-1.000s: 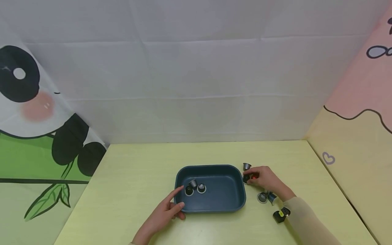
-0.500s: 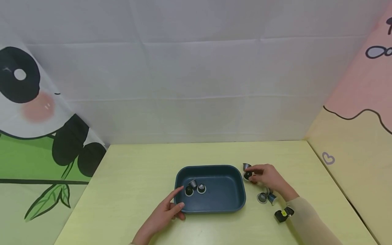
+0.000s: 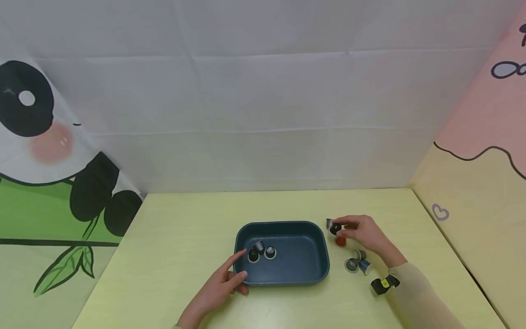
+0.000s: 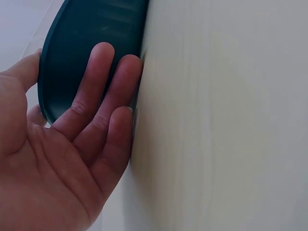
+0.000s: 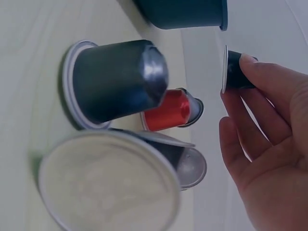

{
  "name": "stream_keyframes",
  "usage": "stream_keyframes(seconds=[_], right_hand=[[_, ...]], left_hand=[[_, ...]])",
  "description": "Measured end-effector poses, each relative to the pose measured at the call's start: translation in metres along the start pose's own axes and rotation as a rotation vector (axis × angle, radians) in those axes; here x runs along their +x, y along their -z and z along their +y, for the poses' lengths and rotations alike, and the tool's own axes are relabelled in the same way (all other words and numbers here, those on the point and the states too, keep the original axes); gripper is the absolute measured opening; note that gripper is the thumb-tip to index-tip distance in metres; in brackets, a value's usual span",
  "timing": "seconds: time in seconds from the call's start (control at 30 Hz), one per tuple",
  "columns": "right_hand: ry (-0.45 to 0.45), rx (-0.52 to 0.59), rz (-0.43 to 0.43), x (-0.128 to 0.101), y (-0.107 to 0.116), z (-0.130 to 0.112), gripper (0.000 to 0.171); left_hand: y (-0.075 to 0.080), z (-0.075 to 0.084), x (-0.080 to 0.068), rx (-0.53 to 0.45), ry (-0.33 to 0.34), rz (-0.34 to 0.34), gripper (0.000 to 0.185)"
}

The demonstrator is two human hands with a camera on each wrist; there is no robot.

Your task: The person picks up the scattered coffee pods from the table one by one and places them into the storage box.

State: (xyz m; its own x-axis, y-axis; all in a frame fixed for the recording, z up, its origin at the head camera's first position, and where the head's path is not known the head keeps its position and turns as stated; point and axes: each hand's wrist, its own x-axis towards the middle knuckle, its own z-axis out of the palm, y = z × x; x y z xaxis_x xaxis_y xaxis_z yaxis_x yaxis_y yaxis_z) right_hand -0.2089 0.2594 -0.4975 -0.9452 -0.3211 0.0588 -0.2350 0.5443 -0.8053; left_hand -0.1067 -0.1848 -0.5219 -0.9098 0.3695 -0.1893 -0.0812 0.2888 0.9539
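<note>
One black capsule [image 3: 335, 228] pinched in right hand [image 3: 361, 233], just right of the tray [image 3: 287, 276]; its flat rim apparently faces trayward. Left hand [image 3: 219, 288] rests flat-fingered against tray.

Right hand [image 5: 262, 144]: at 3 to 5 o'clock, fingertips pinching a black capsule [image 5: 236, 71] at 2 o'clock, clear of the table.
Dark grey capsule [image 5: 113, 82]: at 10 o'clock, foil rim toward 9.
Red capsule [image 5: 171, 110]: at centre, touching the dark grey one.
Pale-lidded capsule [image 5: 110, 185]: at 7 o'clock, blurred.
Blue tray [image 5: 185, 13]: corner at 12 o'clock.
Table [image 5: 29, 29]: pale yellow, at 9 to 11 o'clock.
</note>
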Motion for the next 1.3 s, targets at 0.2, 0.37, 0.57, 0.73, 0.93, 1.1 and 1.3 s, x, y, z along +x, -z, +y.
stream_keyframes(seconds=[0.2,0.37,0.57,0.73,0.93,1.1,1.3], right_hand=[[0.014,0.009,0.0,0.001,0.004,-0.007,0.036],[0.037,-0.008,-0.002,0.003,0.005,-0.012,0.036],[0.044,-0.005,-0.017,0.005,0.006,-0.02,0.036],[0.043,-0.002,-0.021,0.006,0.004,-0.029,0.037],[0.053,0.048,-0.036,0.007,0.001,-0.037,0.037],[0.059,0.087,-0.034,0.012,-0.003,-0.045,0.038],[0.069,0.166,-0.042,0.02,-0.009,-0.054,0.036]], left_hand=[[0.0,0.002,0.0,0.005,0.007,-0.002,0.062],[-0.001,0.003,0.001,0.008,0.009,0.0,0.062],[-0.002,0.002,0.001,0.004,0.007,-0.001,0.062],[-0.002,0.002,0.002,0.008,0.006,-0.002,0.062],[-0.002,0.001,0.001,0.009,0.008,-0.004,0.061],[-0.002,0.001,0.0,0.003,0.017,-0.001,0.061],[-0.001,0.0,0.0,0.003,0.008,0.001,0.062]])
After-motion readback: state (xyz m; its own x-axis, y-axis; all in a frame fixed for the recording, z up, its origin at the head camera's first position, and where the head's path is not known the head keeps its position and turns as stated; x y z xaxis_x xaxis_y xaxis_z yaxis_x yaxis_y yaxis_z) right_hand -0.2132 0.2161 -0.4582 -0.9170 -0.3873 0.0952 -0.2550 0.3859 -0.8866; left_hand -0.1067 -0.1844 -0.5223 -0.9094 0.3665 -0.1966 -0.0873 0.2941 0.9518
